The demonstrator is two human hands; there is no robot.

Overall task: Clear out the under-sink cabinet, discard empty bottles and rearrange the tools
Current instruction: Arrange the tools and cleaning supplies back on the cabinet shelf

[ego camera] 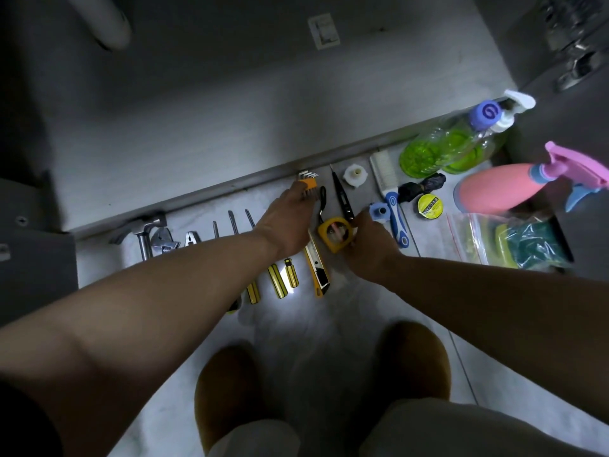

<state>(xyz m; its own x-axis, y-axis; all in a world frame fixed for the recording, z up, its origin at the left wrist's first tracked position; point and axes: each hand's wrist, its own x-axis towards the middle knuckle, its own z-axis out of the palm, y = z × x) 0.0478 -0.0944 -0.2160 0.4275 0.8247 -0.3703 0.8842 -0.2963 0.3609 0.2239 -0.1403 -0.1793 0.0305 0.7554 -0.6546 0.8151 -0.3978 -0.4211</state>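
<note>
On the floor (333,321), the right grip (369,245) pinches the yellow tape measure (333,235) by its edge (it looks hard, smooth, a bit heavy, so best held round its body), and the left grip (286,223) touches the key set (309,183), holding or not I cannot tell.

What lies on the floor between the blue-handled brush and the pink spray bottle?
In the head view, a black wrapped bundle and a yellow tape roll lie between them.

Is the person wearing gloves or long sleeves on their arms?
No. Both forearms are bare, with no long sleeves. The left hand and right hand have no gloves, and no watch, bracelet or ring shows. A dark patch on the upper left arm may be a short sleeve.
</note>
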